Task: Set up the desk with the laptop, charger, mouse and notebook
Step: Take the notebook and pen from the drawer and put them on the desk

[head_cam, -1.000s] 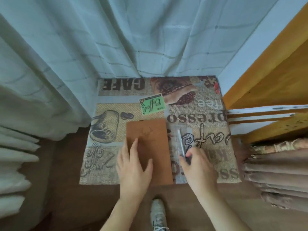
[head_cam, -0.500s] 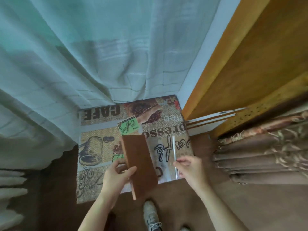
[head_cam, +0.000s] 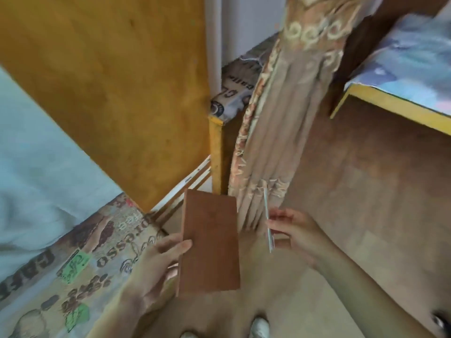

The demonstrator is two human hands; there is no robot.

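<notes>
A brown notebook [head_cam: 210,242] is held up in the air by my left hand [head_cam: 156,264], thumb on its cover and fingers behind it. My right hand [head_cam: 292,230] pinches a thin pale pen [head_cam: 268,220], held upright just right of the notebook. Both are lifted off the low table with the coffee-print cloth [head_cam: 80,264], which now lies at the lower left. No laptop, charger or mouse shows in this view.
A yellow wooden panel [head_cam: 109,81] rises at the left. A patterned brown curtain [head_cam: 280,123] hangs straight ahead. A yellow-edged desk with a blue patterned top [head_cam: 402,76] stands at the upper right. Brown floor [head_cam: 366,191] lies between, with my shoes at the bottom edge.
Both hands lifted the notebook and the pen off the coffee-print cloth. The view swung right, from the cloth table toward the curtain and the yellow-edged desk.
</notes>
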